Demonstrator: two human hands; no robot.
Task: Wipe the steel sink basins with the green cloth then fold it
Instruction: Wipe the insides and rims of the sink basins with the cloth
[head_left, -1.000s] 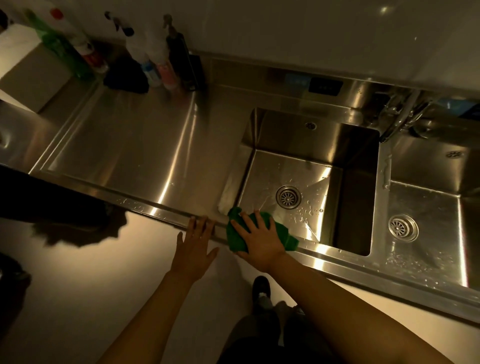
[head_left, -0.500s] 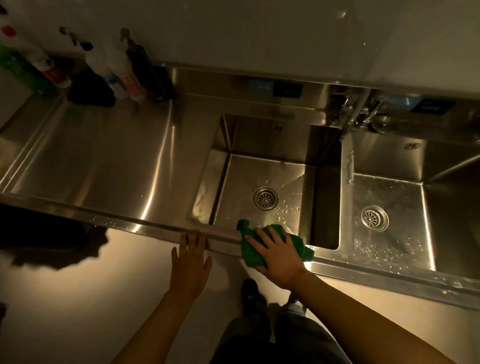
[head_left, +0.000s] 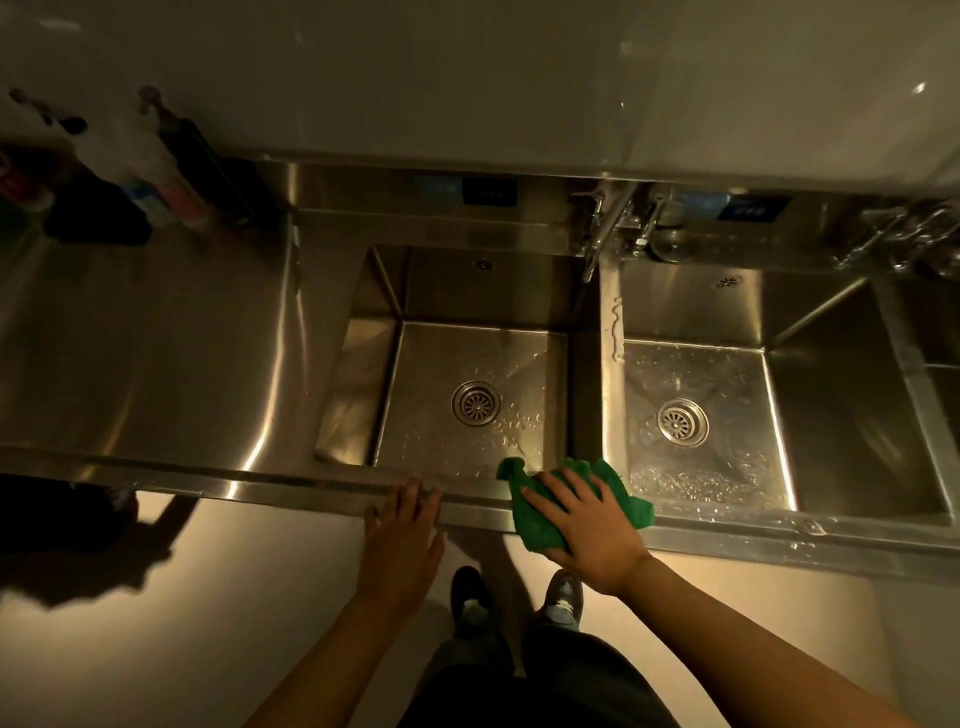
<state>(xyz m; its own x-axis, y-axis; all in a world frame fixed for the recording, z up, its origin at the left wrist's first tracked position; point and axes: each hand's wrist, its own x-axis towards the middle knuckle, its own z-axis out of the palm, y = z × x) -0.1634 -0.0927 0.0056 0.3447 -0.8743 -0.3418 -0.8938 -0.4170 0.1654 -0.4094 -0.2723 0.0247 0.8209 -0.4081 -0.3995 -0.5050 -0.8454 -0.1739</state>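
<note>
A person's right hand (head_left: 587, 525), fingers spread flat, presses the crumpled green cloth (head_left: 535, 532) onto the brushed-steel front rim (head_left: 311, 491). The left hand (head_left: 402, 535) rests flat just beside it, holding nothing. Wiping appears under way. Beyond the fingertips, the square, droplet-beaded left basin (head_left: 441, 447) and right basin (head_left: 737, 467), each with a round slotted strainer (head_left: 476, 404), likely call next for sweeps down inside.

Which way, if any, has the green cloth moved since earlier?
Yes: the green cloth slid right along the front rim, from left of the left basin's drain to right of it.
</note>
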